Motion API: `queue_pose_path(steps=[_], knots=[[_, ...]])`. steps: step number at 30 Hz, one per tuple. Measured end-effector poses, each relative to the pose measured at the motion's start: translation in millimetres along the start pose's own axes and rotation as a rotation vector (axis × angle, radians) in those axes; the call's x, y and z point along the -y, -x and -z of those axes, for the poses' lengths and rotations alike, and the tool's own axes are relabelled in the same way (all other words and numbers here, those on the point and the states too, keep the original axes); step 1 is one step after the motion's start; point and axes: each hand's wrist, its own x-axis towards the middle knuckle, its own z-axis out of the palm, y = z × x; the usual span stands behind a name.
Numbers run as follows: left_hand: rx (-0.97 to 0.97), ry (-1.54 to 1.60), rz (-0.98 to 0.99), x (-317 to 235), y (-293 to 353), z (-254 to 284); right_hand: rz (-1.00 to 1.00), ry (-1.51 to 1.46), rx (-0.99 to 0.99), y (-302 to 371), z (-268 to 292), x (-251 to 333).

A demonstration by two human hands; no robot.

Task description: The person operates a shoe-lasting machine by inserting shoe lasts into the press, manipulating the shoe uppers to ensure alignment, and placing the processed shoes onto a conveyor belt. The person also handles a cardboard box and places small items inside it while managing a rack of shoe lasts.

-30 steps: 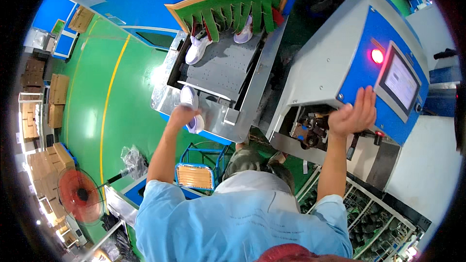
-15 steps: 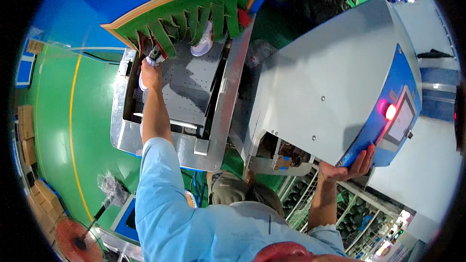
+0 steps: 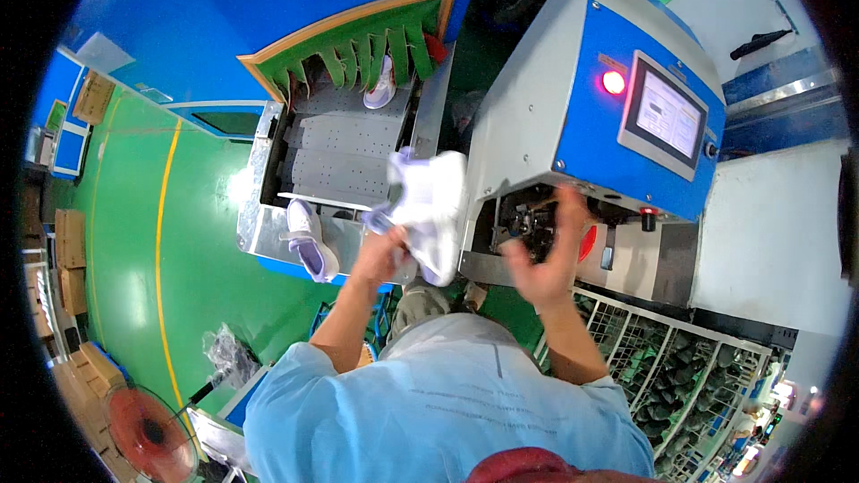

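A white and lavender sneaker [image 3: 434, 210] is gripped by my left hand [image 3: 380, 255], sole turned outward and slightly smeared by motion, in front of the conveyor's near end. My right hand [image 3: 550, 259] holds nothing; its fingers are spread before the opening under the blue and grey machine [image 3: 528, 89]. Another white and lavender sneaker [image 3: 309, 241] rests on the metal front ledge of the conveyor [image 3: 344, 143]. Farther back, a third white sneaker [image 3: 380, 88] lies on the perforated slats under the green strip curtain [image 3: 358, 58].
The machine carries a lit red lamp [image 3: 613, 82] and a touch screen [image 3: 664, 114]. To the lower right stands a white wire rack [image 3: 667, 358] with dark pieces. An orange fan [image 3: 152, 434] and clear plastic wrap [image 3: 231, 353] are at lower left. Cardboard boxes [image 3: 72, 237] line the far left.
My left hand has come back from the curtain toward me and now holds the sneaker by the machine. My right hand has left the machine's blue panel edge and moved left. The view has turned right.
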Motion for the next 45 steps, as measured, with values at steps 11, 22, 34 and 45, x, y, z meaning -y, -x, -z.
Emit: queue_pose_path(steps=[11, 22, 34, 45], knots=[[0.266, -0.760, 0.189, 26.6, 96.6, -145.3, -1.037, -1.440, 0.571, 87.6, 51.3, -41.4], [0.310, -0.419, 0.380, 122.4, 88.2, -184.2, -1.402, -2.266, -0.029, 206.1, 89.0, -94.4], [0.308, -0.773, 0.326, 169.8, 67.5, -194.2, -1.026, -1.326, 0.407, 222.0, 128.1, -106.6], [0.252, -0.506, 0.189, 162.2, 70.0, -176.4, -1.214, -1.238, -0.038, 219.6, 102.8, -115.7]])
